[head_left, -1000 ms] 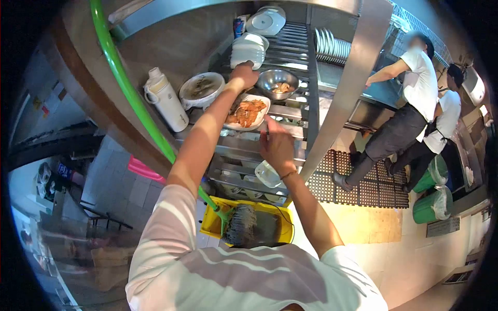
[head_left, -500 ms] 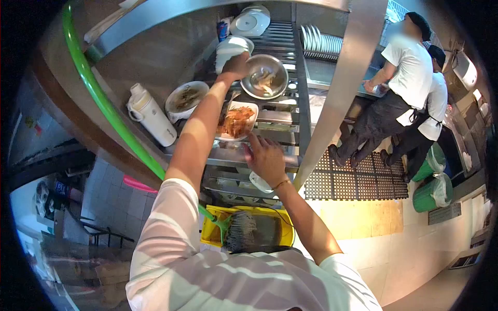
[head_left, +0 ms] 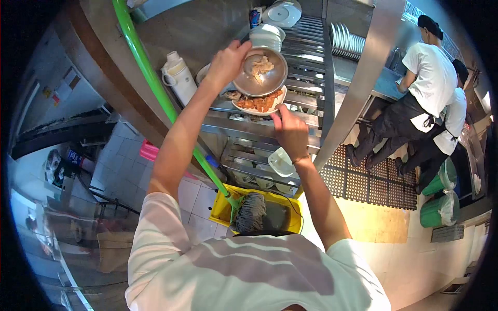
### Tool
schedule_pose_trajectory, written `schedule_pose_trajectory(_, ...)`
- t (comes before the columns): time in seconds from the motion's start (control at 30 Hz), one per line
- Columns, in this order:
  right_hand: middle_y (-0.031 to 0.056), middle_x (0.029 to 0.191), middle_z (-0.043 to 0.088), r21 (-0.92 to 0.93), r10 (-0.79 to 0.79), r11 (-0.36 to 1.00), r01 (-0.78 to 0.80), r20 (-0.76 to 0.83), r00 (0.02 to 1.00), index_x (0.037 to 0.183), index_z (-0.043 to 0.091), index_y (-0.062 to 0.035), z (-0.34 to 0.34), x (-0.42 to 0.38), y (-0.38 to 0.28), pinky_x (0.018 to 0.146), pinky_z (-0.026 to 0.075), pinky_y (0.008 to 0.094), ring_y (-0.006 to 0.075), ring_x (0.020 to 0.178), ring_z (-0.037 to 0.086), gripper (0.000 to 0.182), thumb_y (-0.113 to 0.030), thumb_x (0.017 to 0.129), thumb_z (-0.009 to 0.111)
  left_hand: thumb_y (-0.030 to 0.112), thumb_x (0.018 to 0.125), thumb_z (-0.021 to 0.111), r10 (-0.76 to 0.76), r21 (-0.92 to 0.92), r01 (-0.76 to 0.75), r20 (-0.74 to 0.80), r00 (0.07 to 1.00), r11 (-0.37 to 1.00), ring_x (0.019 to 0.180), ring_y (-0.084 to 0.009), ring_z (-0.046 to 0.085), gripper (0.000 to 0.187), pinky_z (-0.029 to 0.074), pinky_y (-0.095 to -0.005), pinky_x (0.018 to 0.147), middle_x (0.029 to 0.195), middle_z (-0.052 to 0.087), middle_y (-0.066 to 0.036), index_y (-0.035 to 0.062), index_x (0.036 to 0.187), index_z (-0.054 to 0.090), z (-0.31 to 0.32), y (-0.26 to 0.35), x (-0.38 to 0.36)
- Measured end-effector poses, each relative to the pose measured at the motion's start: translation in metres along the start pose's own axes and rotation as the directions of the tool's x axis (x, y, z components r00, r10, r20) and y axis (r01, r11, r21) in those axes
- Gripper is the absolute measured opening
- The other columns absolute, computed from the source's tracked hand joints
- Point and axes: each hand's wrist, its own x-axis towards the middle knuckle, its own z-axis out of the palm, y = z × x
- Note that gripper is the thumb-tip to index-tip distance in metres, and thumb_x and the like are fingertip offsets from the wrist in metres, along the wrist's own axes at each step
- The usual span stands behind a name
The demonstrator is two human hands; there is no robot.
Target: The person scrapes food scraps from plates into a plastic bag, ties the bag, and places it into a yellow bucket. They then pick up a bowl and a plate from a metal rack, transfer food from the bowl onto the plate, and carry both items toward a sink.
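Tilting the steel bowl (head_left: 260, 72), gripped by the left hand (head_left: 226, 61) (right hand (head_left: 290, 132) loosely curled), risks scraps missing the plate (head_left: 258, 105).

A shiny silver steel bowl (head_left: 260, 72) holds pale beige food above the white oval plate (head_left: 259, 105) of orange-red pieces, a bright green mop handle (head_left: 166, 103) runs down left into the yellow plastic bucket (head_left: 259, 213), and the near sleeves (head_left: 155, 238) are white with faint grey stripes.
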Motion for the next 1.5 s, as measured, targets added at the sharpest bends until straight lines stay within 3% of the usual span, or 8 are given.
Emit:
schedule_pose_trajectory(0.53,0.0137,0.067,0.062,0.063,0.086,0.994,-0.090,0.070,0.994,0.099,0.054,-0.0138,-0.002,-0.001,0.000,0.051,0.046,0.0474,0.0362,0.059,0.061,0.020,-0.031,0.088,0.055,0.012,0.074,0.058,0.539,0.131,-0.552,0.119,0.834,0.824,0.073,-0.0245,0.064,0.020,0.052,-0.0369,0.058,0.078,0.051,-0.007,0.0114,0.092,0.047,-0.036,0.009,-0.022)
schedule_pose_trajectory(0.8,0.0134,0.071,0.062,-0.025,0.133,0.991,-0.131,0.190,0.973,0.096,0.051,-0.0101,-0.004,0.002,-0.001,0.053,0.047,0.0461,0.0346,0.063,0.062,0.019,-0.026,0.087,0.057,0.011,0.073,0.057,0.572,0.118,-0.572,0.036,0.819,0.812,0.071,-0.0220,0.061,0.018,0.051,-0.0354,0.058,0.077,0.051,-0.006,0.0095,0.089,0.048,-0.043,0.013,-0.013)
schedule_pose_trajectory(1.03,0.0147,0.071,0.063,-0.029,0.146,0.989,-0.143,0.220,0.964,0.098,0.051,-0.0112,-0.007,0.002,-0.003,0.054,0.047,0.0477,0.0357,0.063,0.062,0.019,-0.027,0.088,0.054,0.012,0.074,0.056,0.737,0.192,-0.749,0.144,0.660,0.634,0.065,-0.0181,0.061,0.019,0.050,-0.0314,0.051,0.072,0.051,-0.002,0.0118,0.093,0.051,-0.035,0.023,-0.015)
schedule_pose_trajectory(1.2,0.0146,0.071,0.063,-0.018,0.141,0.990,-0.141,0.204,0.969,0.097,0.051,-0.0107,-0.010,0.003,-0.004,0.056,0.047,0.0477,0.0354,0.065,0.062,0.019,-0.028,0.089,0.053,0.012,0.075,0.056,0.639,0.193,-0.643,0.093,0.764,0.741,0.064,-0.0167,0.061,0.021,0.049,-0.0308,0.050,0.074,0.052,-0.002,0.0125,0.096,0.053,-0.029,0.017,-0.018)
schedule_pose_trajectory(1.27,0.0145,0.071,0.063,-0.018,0.155,0.988,-0.155,0.241,0.958,0.097,0.050,-0.0107,-0.012,0.003,-0.003,0.056,0.047,0.0473,0.0352,0.065,0.062,0.020,-0.028,0.089,0.053,0.015,0.075,0.055,0.773,0.193,-0.787,0.158,0.615,0.586,0.066,-0.0155,0.062,0.023,0.049,-0.0293,0.048,0.079,0.055,-0.001,0.0159,0.097,0.051,-0.027,0.020,-0.023)
schedule_pose_trajectory(1.33,0.0145,0.071,0.062,-0.015,0.158,0.987,-0.159,0.243,0.957,0.097,0.050,-0.0108,-0.011,0.004,-0.003,0.056,0.047,0.0472,0.0354,0.065,0.062,0.020,-0.029,0.089,0.053,0.015,0.075,0.055,0.615,0.208,-0.610,0.051,0.787,0.764,0.064,-0.0140,0.061,0.021,0.048,-0.0282,0.047,0.081,0.056,0.000,0.0182,0.096,0.051,-0.029,0.016,-0.018)
schedule_pose_trajectory(1.43,0.0146,0.071,0.062,-0.031,0.173,0.985,-0.170,0.261,0.950,0.099,0.050,-0.0112,-0.011,0.003,-0.003,0.057,0.047,0.0471,0.0358,0.065,0.061,0.020,-0.028,0.088,0.053,0.015,0.074,0.056,0.803,0.154,-0.811,0.126,0.583,0.564,0.062,-0.0159,0.061,0.018,0.049,-0.0296,0.048,0.075,0.055,-0.001,0.0147,0.092,0.053,-0.023,0.024,-0.028)
schedule_pose_trajectory(1.5,0.0146,0.072,0.062,-0.035,0.178,0.984,-0.175,0.270,0.946,0.099,0.051,-0.0114,-0.009,0.004,-0.002,0.057,0.047,0.0472,0.0359,0.065,0.061,0.019,-0.027,0.088,0.053,0.013,0.076,0.056,0.718,0.175,-0.725,0.114,0.687,0.666,0.063,-0.0164,0.060,0.018,0.048,-0.0299,0.049,0.073,0.053,-0.001,0.0124,0.094,0.054,-0.025,0.017,-0.022)
